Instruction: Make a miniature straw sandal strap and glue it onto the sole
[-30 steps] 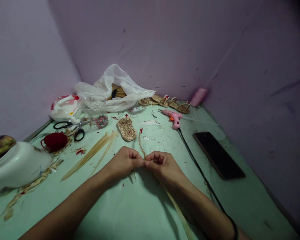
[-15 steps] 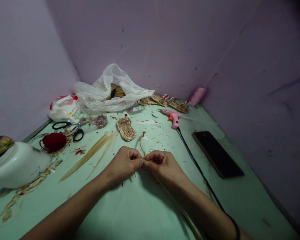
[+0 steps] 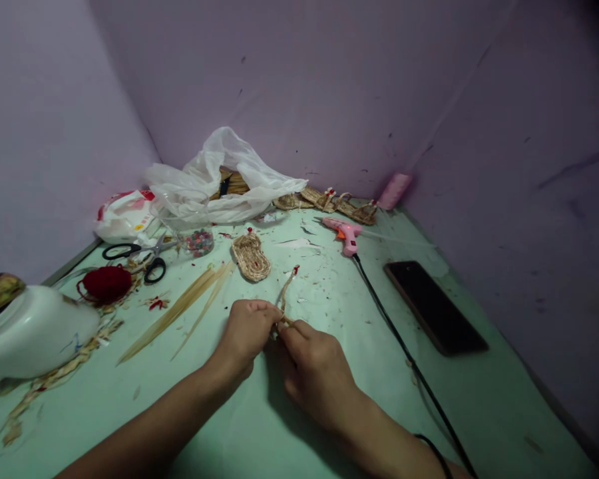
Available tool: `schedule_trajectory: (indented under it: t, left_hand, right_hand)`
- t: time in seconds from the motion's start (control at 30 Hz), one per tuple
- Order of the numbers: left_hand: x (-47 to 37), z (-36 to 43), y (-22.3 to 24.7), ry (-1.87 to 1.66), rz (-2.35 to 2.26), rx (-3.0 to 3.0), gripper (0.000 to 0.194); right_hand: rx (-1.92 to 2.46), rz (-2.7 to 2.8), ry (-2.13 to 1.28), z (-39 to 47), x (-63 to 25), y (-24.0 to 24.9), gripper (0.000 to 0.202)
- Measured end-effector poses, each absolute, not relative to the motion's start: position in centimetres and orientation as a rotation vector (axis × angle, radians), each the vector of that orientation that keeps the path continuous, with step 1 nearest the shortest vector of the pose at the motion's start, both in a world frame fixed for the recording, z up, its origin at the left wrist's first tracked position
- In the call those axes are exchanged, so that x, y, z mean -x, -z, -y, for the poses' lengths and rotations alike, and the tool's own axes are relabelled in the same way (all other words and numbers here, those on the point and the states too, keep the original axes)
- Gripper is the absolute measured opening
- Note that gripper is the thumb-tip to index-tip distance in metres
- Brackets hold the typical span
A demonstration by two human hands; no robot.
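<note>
Between my two hands is a thin braided straw cord [image 3: 286, 290], its far end tied with red and pointing away from me. My left hand [image 3: 249, 332] pinches the near part of the cord at its fingertips. My right hand [image 3: 317, 362] is closed on the same cord, thumb and fingers meeting close to the left fingertips. Exactly how the strands run between the fingers is hidden. Just beyond my left hand lies a small woven straw sole [image 3: 251, 257] with a red bead at its top. Flat straw strips [image 3: 172, 314] lie to its left.
A pink glue gun [image 3: 344, 233] with a black cord and a dark phone [image 3: 434, 307] lie right. Scissors [image 3: 154, 269], red yarn [image 3: 106, 284], a bead tub [image 3: 199, 242] and a white pot [image 3: 40, 329] stand left. Behind are a plastic bag [image 3: 229, 150] and straw slippers [image 3: 324, 199].
My right hand has turned over, knuckles now up, and sits lower. The cord's red-tied end has swung slightly right. The long straw under my right forearm no longer shows.
</note>
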State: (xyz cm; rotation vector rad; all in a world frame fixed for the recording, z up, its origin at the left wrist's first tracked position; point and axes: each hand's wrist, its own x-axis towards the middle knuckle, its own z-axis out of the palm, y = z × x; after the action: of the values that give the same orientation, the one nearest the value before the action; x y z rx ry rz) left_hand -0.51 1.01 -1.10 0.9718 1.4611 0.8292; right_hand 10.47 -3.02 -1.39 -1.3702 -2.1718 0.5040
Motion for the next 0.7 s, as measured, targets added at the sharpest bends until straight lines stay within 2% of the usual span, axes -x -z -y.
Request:
schedule_trajectory:
  t: [0.1,0.2,0.27,0.33,0.43,0.5,0.7]
  left_hand:
    - [0.5,-1.0,1.5,-0.849,-1.419,-0.973,0.014]
    - [0.7,-1.1,1.5,-0.858,-1.397,-1.035,0.018]
    - [0.7,-1.0,1.4,-0.856,-1.411,-1.104,0.02]
    - [0.6,-0.9,1.1,-0.851,-1.42,-1.169,0.021]
    - [0.4,-0.5,0.8,-0.809,-1.374,-1.189,0.02]
    - [0.3,-0.4,0.7,-0.762,-1.349,-1.221,0.019]
    - [0.8,-0.4,0.9,-0.664,-1.484,-1.44,0.018]
  right_hand:
    - [1.327,2.275,-0.441,3.1,-10.7,0.9,0.04]
    - [1.326,2.097,-0.521,2.7,-11.5,0.2,0.019]
    - [1.38,1.786,-0.615,2.2,-12.0,0.0,0.015]
    - [1.423,1.454,-0.882,1.4,-12.2,0.2,0.015]
    - [1.311,1.046,-1.516,0.4,-11.9,0.8,0.017]
    - [1.247,0.937,-1.725,0.0,-11.8,1.0,0.016]
    - [1.382,1.053,-1.562,-0.3,-11.8,1.0,0.015]
